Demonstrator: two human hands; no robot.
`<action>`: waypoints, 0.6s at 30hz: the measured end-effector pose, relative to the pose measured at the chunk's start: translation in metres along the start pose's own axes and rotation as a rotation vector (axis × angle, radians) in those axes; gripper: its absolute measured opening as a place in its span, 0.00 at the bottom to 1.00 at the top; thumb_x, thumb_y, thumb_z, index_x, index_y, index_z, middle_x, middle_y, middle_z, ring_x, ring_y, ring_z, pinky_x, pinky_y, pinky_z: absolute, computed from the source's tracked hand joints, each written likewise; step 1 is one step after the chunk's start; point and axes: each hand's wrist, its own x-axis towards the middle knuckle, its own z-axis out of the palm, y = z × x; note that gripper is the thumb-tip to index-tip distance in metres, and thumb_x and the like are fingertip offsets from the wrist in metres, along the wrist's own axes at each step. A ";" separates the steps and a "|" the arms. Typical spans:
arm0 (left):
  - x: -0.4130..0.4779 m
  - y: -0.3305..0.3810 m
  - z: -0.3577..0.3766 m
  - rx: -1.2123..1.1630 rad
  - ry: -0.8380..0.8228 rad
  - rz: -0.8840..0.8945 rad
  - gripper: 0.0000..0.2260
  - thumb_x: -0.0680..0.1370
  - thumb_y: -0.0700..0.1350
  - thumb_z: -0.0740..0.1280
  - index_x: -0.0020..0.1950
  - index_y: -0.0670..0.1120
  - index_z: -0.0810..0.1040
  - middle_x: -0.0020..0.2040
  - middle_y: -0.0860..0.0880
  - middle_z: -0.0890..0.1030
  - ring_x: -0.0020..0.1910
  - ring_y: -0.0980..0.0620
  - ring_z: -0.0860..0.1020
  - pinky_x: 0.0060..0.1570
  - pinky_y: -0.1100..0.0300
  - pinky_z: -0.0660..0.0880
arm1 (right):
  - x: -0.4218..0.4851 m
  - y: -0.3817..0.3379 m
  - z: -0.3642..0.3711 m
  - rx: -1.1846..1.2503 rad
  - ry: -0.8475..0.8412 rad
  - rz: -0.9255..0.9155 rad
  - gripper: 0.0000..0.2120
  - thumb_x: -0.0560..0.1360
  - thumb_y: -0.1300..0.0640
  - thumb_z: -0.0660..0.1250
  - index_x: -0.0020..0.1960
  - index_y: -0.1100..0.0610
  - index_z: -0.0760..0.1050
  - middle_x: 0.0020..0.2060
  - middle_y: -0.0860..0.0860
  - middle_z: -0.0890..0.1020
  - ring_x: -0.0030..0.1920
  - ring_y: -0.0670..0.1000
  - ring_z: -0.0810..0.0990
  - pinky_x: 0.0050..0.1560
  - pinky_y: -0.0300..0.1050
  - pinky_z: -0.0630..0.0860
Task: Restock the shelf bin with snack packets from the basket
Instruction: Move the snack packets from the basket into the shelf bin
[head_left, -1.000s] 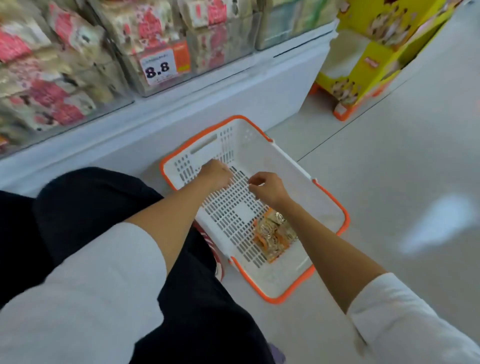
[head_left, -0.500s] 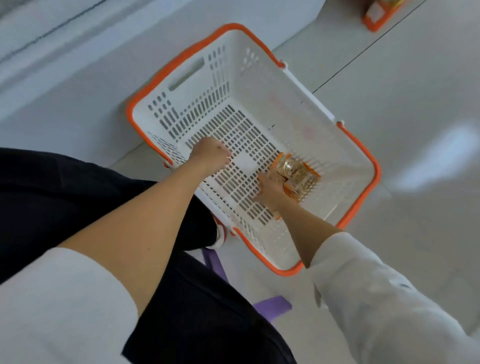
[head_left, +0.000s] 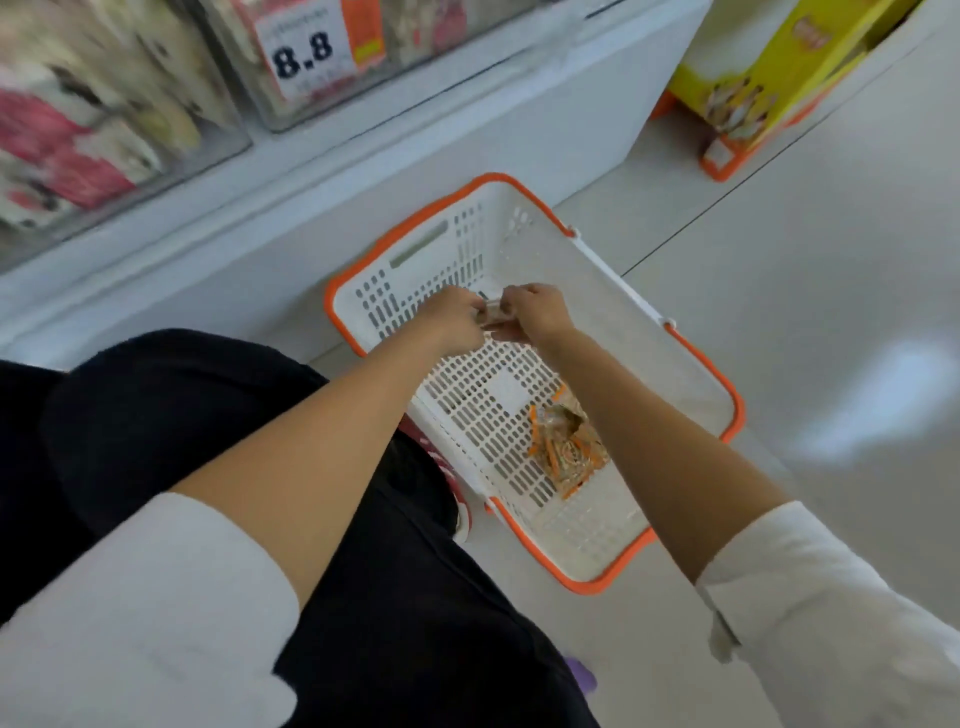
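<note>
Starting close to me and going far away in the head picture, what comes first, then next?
snack packets → left hand and right hand pinching a small packet → far wall of the basket → price tag

Bright, even indoor light. Right of the basket (head_left: 640, 375), a soft glare patch whitens the floor (head_left: 831, 249); up-left of it, shelf bins (head_left: 104, 119) smear with motion blur; wide-angle bowing at the edges.

Price tag (head_left: 311, 49): "8.8" in large black numerals, on a white-and-orange card on the front of the clear shelf bin (head_left: 291, 117), far left.
Small print under the number: too blurred to read.
Yellow display box (head_left: 769, 73), far right: red logo (head_left: 810, 32), possibly a brand name, illegible.
</note>
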 end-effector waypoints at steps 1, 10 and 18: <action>-0.005 0.000 -0.011 0.002 0.024 0.008 0.23 0.74 0.36 0.69 0.69 0.45 0.74 0.67 0.42 0.74 0.58 0.45 0.76 0.53 0.55 0.76 | -0.008 -0.020 0.003 0.057 -0.011 -0.012 0.06 0.76 0.66 0.62 0.40 0.66 0.73 0.38 0.65 0.78 0.34 0.60 0.82 0.38 0.53 0.83; -0.063 0.023 -0.124 -0.230 0.420 0.233 0.19 0.68 0.56 0.72 0.27 0.47 0.68 0.30 0.45 0.69 0.31 0.47 0.68 0.35 0.52 0.65 | -0.068 -0.150 0.022 -0.092 -0.069 -0.473 0.20 0.77 0.46 0.66 0.46 0.65 0.79 0.41 0.61 0.79 0.43 0.50 0.76 0.44 0.42 0.70; -0.112 0.036 -0.225 -0.462 0.571 0.344 0.15 0.77 0.49 0.70 0.42 0.37 0.82 0.29 0.45 0.77 0.29 0.47 0.78 0.40 0.57 0.77 | -0.115 -0.256 0.052 0.089 -0.205 -0.691 0.09 0.74 0.62 0.72 0.37 0.60 0.75 0.30 0.52 0.76 0.32 0.48 0.74 0.39 0.42 0.75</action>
